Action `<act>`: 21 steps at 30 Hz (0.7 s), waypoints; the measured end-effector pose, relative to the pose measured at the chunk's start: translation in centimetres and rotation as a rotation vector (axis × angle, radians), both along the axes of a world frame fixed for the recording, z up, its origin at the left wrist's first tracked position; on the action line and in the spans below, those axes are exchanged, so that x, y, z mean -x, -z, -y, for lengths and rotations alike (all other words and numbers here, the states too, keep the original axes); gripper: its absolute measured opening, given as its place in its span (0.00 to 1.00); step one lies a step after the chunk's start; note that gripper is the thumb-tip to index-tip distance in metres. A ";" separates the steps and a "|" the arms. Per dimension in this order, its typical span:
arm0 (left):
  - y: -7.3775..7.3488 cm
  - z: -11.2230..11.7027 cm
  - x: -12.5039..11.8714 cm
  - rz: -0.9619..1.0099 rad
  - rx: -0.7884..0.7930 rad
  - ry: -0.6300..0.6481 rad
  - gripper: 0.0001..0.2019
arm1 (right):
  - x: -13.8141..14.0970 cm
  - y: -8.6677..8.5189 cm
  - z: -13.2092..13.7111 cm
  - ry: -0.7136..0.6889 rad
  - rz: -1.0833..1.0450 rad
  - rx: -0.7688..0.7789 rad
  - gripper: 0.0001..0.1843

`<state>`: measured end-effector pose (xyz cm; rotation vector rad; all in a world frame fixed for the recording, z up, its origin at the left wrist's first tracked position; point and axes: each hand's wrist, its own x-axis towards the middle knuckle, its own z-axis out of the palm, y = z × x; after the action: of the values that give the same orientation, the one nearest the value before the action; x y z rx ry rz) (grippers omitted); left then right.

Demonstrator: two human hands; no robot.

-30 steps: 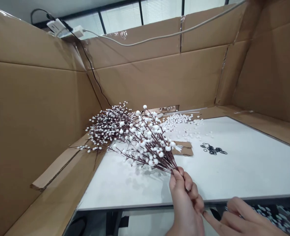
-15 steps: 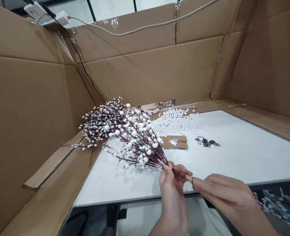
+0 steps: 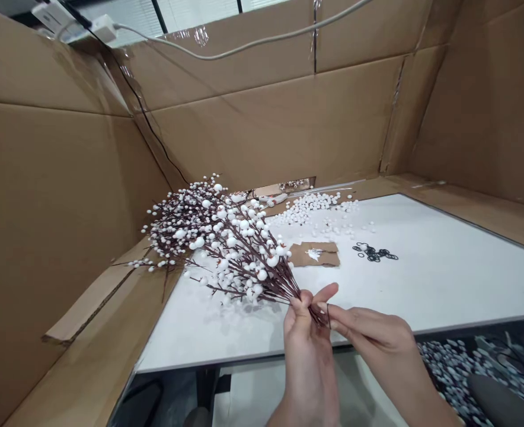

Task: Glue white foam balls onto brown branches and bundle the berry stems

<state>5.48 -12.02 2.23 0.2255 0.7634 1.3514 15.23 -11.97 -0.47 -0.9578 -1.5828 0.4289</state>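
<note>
My left hand [image 3: 306,332] is closed around the lower stems of a bunch of artificial berry branches [image 3: 253,255], brown with white berries, which fans out to the left above the white board. A thin black rubber band [image 3: 328,316] is stretched at the fingertips of my right hand [image 3: 368,329], right by the stem ends. Whether the band loops around the stems, I cannot tell. Behind the held bunch lies a larger pile of berry branches [image 3: 179,228]. Several loose black rubber bands [image 3: 375,254] lie on the board to the right.
The white board [image 3: 444,267] stands inside tall cardboard walls [image 3: 253,130]. A torn cardboard piece [image 3: 297,255] with small white bits lies mid-board, and loose white berries [image 3: 309,207] are scattered behind it. More berries [image 3: 453,362] sit below the front edge at right. A cable crosses the back wall.
My right hand has moved left, bringing the rubber band up to the stem ends in my left hand. The camera view has shifted slightly.
</note>
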 end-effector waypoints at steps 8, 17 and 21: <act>0.1 -0.1 0.1 -0.002 -0.031 0.011 0.09 | 0.7 0.2 -0.5 -0.147 -0.202 0.141 0.11; 0.4 -0.2 -0.1 -0.008 -0.040 -0.020 0.11 | 0.5 0.1 -0.6 -0.124 -0.035 -0.051 0.14; 0.4 -0.2 -0.3 -0.018 -0.026 -0.039 0.12 | 0.6 0.2 -0.7 -0.091 0.060 -0.089 0.13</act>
<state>5.74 -11.86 1.79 0.2443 0.7688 1.3984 14.66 -11.30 -0.63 -0.8397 -1.6911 0.3923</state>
